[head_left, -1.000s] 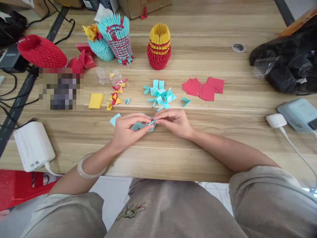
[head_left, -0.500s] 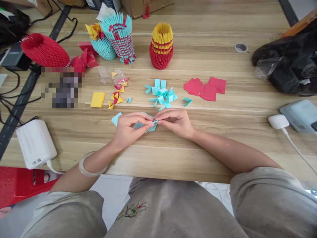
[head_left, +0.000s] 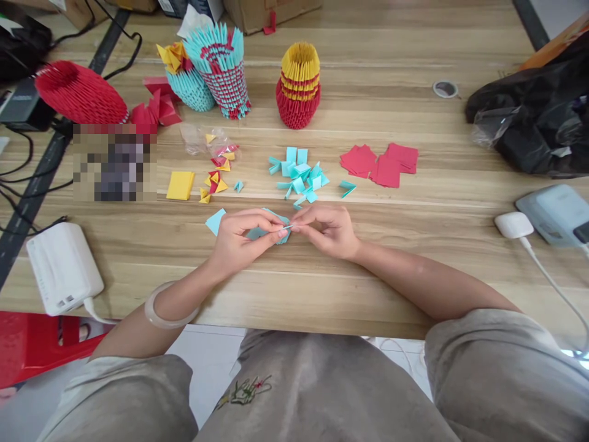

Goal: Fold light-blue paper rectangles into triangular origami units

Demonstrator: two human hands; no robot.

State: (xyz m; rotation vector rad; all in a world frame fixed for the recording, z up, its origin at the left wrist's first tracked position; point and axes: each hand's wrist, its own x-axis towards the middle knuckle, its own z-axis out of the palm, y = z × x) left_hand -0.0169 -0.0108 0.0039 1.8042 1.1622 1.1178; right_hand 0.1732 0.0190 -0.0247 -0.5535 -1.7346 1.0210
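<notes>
Between my fingertips is a small piece of light blue paper point(head_left: 287, 227), seen nearly edge-on. My left hand point(head_left: 243, 239) pinches its left end, and my right hand point(head_left: 327, 230) pinches at its right end. Below the hands lies a stack of light blue paper point(head_left: 257, 233), partly covered by my left hand. A loose light blue sheet point(head_left: 215, 221) rests left of that hand. Just beyond my fingers is a heap of folded light blue paper pieces point(head_left: 300, 175), with one more folded piece point(head_left: 347, 188) to its right.
Red paper sheets point(head_left: 386, 169) lie to the right, a yellow paper stack point(head_left: 180, 185) to the left. Folded-paper vases stand behind, among them a red and yellow one point(head_left: 298, 86). A white charger point(head_left: 65, 268) sits at left, a black bag point(head_left: 534, 123) at right.
My right hand's fingers have shifted slightly and curled in more at the paper's right end. The paper now looks thinner, more edge-on. My left hand stays nearly still.
</notes>
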